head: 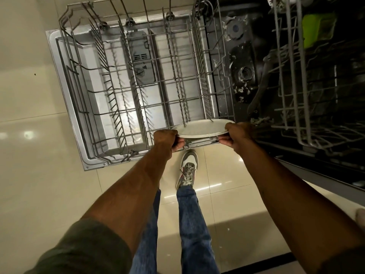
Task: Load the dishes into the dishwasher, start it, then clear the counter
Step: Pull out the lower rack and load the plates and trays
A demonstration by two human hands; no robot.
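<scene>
A pale dinner plate (203,128) hangs at the near edge of the lower rack (138,86). It is held almost level, and its far rim meets the tips of two tines. The left hand (166,140) has the plate's left rim and the right hand (236,135) its right rim. Each grip is closed on the edge, with the fingers curled underneath. The lower rack is drawn out over the open dishwasher door (54,62), and no other dish shows in it. To the right of the lower rack is the upper rack (292,80), where a lime-green item (318,28) sits too deep in shadow to identify.

The plate looks rigid and thin. It is probably ceramic, so moderately heavy and liable to chip against the wire tines. If it is wet or greasy, the smooth surface may slip. Holding opposite rims gives steady control while it is carried flat. To slot it in, the plate likely has to tip onto its edge between two tine rows, with one hand moving to the upper rim and lowering it gently.
</scene>
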